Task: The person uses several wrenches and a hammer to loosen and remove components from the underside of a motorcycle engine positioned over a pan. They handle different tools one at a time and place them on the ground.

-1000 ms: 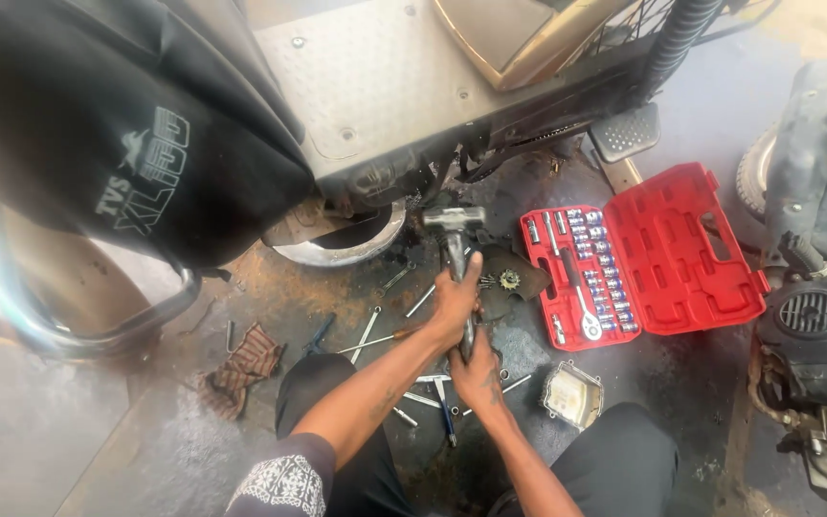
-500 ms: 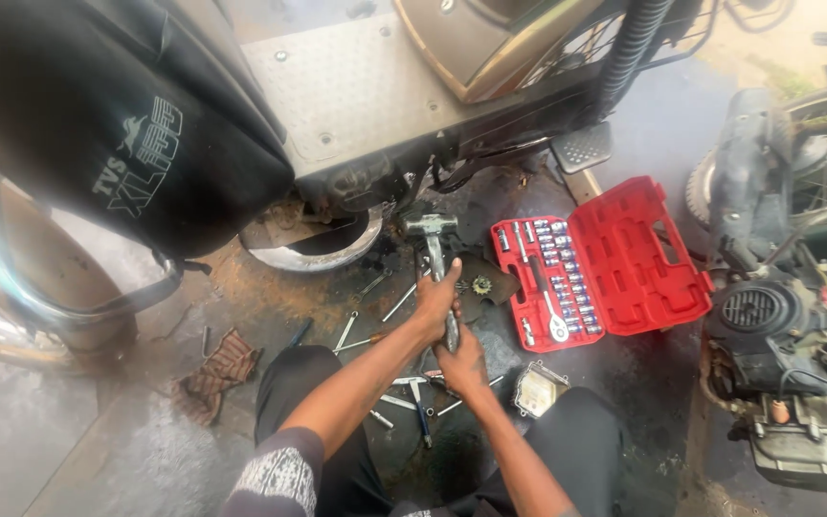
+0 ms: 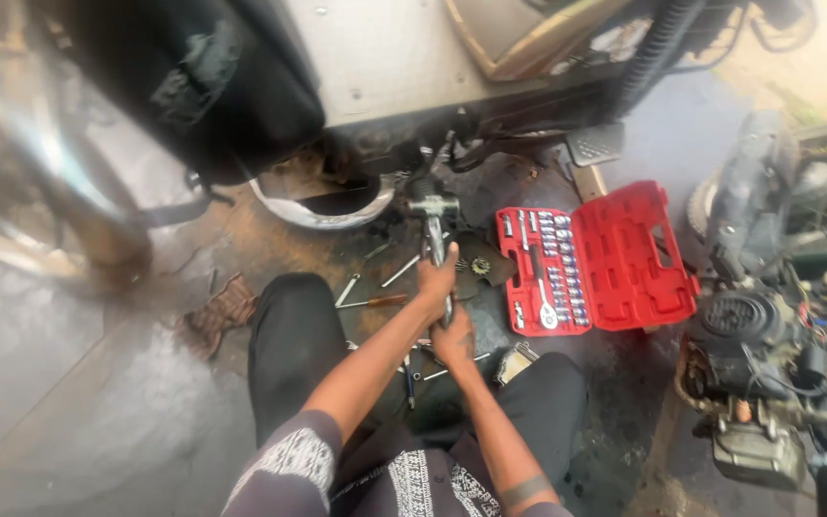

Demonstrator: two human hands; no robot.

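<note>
Shiny metal wrench [image 3: 435,230], glossy red plastic case [image 3: 638,254], rough stained floor [image 3: 126,421]

Your left hand [image 3: 435,280]: arm stretched forward, fingers curled in a closed grip, higher of the two | Your right hand [image 3: 454,337]: forearm angled up from lower right, fist closed just below the left, touching it | Both wrists straight, knees spread either side.

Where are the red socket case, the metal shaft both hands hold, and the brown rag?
red socket case [image 3: 638,254], head view, open lid
metal shaft [image 3: 435,235], head view, stem above the hands
brown rag [image 3: 222,311], head view, its middle
</note>
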